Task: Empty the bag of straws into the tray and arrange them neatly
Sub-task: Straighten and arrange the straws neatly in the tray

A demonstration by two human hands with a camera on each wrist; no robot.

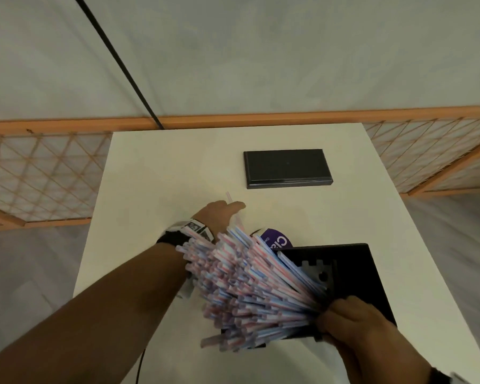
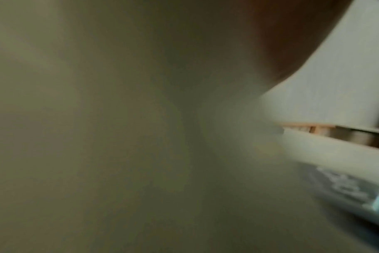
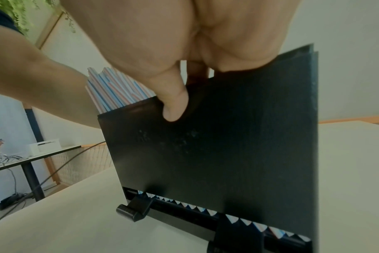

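Observation:
A black box tray [image 1: 352, 270] stands tipped up on its edge on the white table [image 1: 161, 173]. A thick fan of pink, blue and white straws [image 1: 247, 286] pokes out of it to the left. My right hand [image 1: 352, 320] grips the tray's near wall, with the thumb [image 3: 175, 106] on the outer side of the tray [image 3: 227, 145] beside the straws [image 3: 117, 89]. Behind the straws lies the purple-labelled bag [image 1: 276, 241]. My left hand [image 1: 222, 214] reaches past the fan, thumb lying across a single loose straw [image 1: 229, 197]. Its fingers are hidden, and the left wrist view is blurred.
A flat black rectangular lid [image 1: 287, 169] lies toward the table's far edge. A wooden lattice fence [image 1: 39, 173] runs behind the table, and a black cable [image 1: 117, 59] slants down to it. Straw tips [image 3: 249, 220] show through a slot at the tray's lower end.

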